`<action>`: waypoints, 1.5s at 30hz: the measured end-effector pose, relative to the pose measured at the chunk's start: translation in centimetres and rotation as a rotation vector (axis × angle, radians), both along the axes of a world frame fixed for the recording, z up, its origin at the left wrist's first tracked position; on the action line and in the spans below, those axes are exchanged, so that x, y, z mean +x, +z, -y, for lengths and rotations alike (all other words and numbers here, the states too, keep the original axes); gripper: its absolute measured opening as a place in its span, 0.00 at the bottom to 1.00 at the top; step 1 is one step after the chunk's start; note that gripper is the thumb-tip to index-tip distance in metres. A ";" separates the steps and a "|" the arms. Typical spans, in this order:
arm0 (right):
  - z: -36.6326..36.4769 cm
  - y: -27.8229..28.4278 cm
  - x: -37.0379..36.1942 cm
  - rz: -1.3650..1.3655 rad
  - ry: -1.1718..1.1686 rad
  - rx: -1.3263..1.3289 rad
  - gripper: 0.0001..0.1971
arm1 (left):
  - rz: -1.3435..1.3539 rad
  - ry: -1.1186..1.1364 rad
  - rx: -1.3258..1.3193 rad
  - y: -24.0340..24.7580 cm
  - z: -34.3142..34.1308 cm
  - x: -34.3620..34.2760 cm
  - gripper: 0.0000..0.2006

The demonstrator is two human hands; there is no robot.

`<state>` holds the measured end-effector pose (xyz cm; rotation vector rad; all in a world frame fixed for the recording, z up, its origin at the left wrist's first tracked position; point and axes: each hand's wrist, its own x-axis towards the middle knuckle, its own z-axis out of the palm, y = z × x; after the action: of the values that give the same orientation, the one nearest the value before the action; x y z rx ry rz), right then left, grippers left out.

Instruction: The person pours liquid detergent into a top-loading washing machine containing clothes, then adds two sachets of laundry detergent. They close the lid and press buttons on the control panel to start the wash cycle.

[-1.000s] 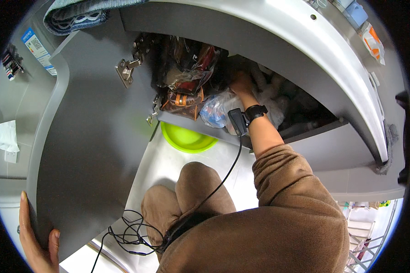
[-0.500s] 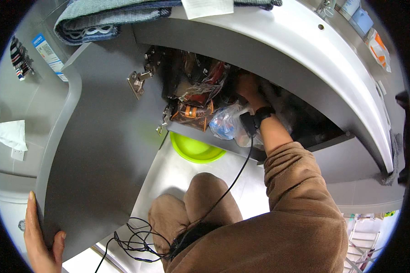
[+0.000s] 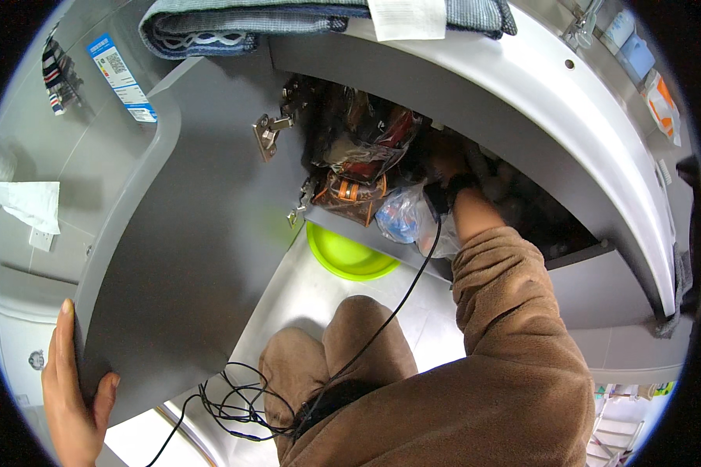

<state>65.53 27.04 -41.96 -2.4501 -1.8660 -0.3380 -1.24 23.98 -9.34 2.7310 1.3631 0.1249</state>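
My left hand (image 3: 76,397) grips the outer edge of the grey cabinet door (image 3: 187,257), fingers on one side and thumb on the other. The door stands swung out on metal hinges (image 3: 269,134). Deep in the dark cabinet is my right hand (image 3: 447,159), its fingers lost in shadow, so what it touches is hidden. A black band (image 3: 461,184) circles that wrist, with a cable (image 3: 397,311) running from it. Beside the right forearm lies a clear plastic bag (image 3: 402,215) with something blue inside. Left of it are a brown patterned handbag (image 3: 346,207) and plastic-wrapped dark red items (image 3: 374,148).
A lime-green basin (image 3: 349,255) rests on the floor below the cabinet opening. The white countertop (image 3: 522,62) curves overhead, with a folded blue-grey towel (image 3: 288,19) on it. Coiled black cable (image 3: 237,401) lies by my knees (image 3: 366,331).
My right hand has gone deeper into the cabinet, taking the wristband into shadow. My left hand keeps its hold on the door. The whole view has shifted slightly.
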 end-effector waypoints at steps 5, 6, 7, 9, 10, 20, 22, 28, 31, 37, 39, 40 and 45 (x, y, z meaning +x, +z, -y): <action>1.6 0.4 -1.6 0.064 -0.007 0.174 0.14 | 0.000 0.008 -0.020 0.3 -0.1 0.3 0.41; 1.8 0.5 -1.8 0.070 -0.029 0.187 0.14 | 0.022 -0.009 -0.039 0.3 -0.2 0.4 0.41; 2.0 0.8 -1.9 0.080 -0.048 0.198 0.14 | 0.046 -0.028 -0.058 0.3 -0.3 0.5 0.41; 2.1 1.4 -2.2 0.093 -0.090 0.242 0.14 | 0.017 -0.038 -0.011 0.2 -0.4 0.6 0.41; 2.2 1.8 -2.5 0.097 -0.115 0.266 0.14 | -0.001 -0.042 0.013 0.1 -0.4 0.6 0.41; 4.7 8.6 -12.2 -0.033 -0.576 0.554 0.14 | 0.081 -0.053 -0.100 -0.2 -0.4 0.2 0.42; 6.9 9.6 -15.7 -0.330 -0.500 0.733 0.14 | 0.061 -0.047 -0.123 -0.4 -0.6 -0.1 0.41; 14.4 18.4 -26.6 -1.291 -0.514 0.636 0.12 | 0.145 -0.129 -0.214 -0.2 -1.5 -0.3 0.34; 17.3 25.2 -31.3 -1.482 -0.562 0.592 0.10 | 0.221 -0.092 -0.312 -0.4 -1.2 0.0 0.33; 21.9 39.0 -36.2 -1.717 -0.584 0.485 0.11 | 0.384 -0.192 -0.470 -0.8 5.0 3.6 0.39; 22.7 43.6 -37.6 -1.817 -0.581 0.470 0.11 | 0.411 -0.278 -0.530 -0.5 7.9 6.2 0.43; 22.7 46.1 -38.2 -1.822 -0.581 0.419 0.10 | 0.493 -0.347 -0.505 0.4 9.2 7.2 0.37; 21.7 54.7 -40.7 -1.855 -0.475 0.317 0.08 | 0.716 -0.263 -1.353 7.1 7.3 7.9 0.24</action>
<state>24.80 5.33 12.78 -1.5274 -0.3489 1.1174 6.66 16.65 -2.19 1.4347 0.4917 0.0887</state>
